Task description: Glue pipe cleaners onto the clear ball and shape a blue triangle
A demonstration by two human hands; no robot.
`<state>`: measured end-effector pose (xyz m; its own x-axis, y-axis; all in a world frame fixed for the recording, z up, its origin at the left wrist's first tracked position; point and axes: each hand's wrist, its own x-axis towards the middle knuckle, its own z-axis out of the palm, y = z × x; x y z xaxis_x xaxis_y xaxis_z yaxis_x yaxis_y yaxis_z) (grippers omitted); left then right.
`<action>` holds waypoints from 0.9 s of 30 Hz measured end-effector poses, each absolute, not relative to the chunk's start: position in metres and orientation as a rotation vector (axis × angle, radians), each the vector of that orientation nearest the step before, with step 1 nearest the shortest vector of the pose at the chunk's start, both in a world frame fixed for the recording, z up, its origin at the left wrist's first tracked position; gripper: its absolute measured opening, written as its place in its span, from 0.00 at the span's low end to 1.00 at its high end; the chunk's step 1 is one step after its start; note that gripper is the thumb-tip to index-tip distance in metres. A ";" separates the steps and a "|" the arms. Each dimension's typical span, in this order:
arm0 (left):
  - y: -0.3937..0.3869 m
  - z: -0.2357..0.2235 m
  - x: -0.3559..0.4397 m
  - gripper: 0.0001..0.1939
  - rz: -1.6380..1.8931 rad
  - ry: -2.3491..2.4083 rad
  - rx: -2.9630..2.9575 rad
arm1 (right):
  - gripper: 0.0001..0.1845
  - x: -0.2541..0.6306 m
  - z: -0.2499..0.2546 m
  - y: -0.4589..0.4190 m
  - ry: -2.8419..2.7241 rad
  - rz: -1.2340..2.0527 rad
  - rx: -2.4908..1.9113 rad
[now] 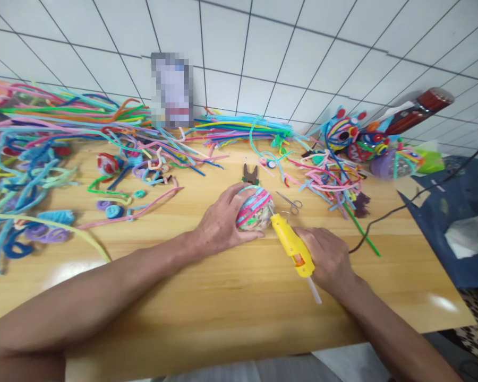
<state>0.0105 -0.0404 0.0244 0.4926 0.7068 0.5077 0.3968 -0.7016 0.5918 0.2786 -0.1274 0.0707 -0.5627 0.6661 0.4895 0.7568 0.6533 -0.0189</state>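
Pink-and-blue striped fuzzy ball (254,208) sits mid-scene in the left hand (222,219), with smooth, glossy pale wooden table (223,302) stretching between it and the near edge; the right edge slants well beyond both hands. Bent, velvety multicoloured pipe cleaners (35,152) crowd the left and far sides, and small silver metal scissors (290,202) lie just beyond the ball. The left fingers curve, opened to the ball's width, around its left side. The right hand (327,260) closes round a yellow plastic glue gun (289,237), nozzle at the ball's right side; whether they touch, I cannot tell.
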 end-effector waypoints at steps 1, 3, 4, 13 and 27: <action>-0.041 0.025 0.010 0.51 1.063 0.920 2.339 | 0.14 0.278 0.071 -0.128 -2.411 -0.270 -1.114; -0.041 0.025 0.011 0.51 1.057 0.927 2.332 | 0.15 0.278 0.071 -0.128 -2.413 -0.280 -1.117; -0.041 0.025 0.011 0.51 1.055 0.930 2.331 | 0.15 0.278 0.071 -0.128 -2.414 -0.285 -1.119; -0.041 0.025 0.011 0.51 1.034 0.952 2.336 | 0.13 0.278 0.070 -0.129 -2.399 -0.289 -1.120; -0.040 0.024 0.011 0.51 1.081 0.914 2.330 | 0.12 0.277 0.073 -0.128 -2.332 -0.288 -1.092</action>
<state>0.0107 -0.0400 0.0237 0.4834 0.7088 0.5138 0.3887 -0.6996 0.5995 0.2772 -0.1282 0.0734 -0.5234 0.6443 0.5577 0.7605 0.6484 -0.0354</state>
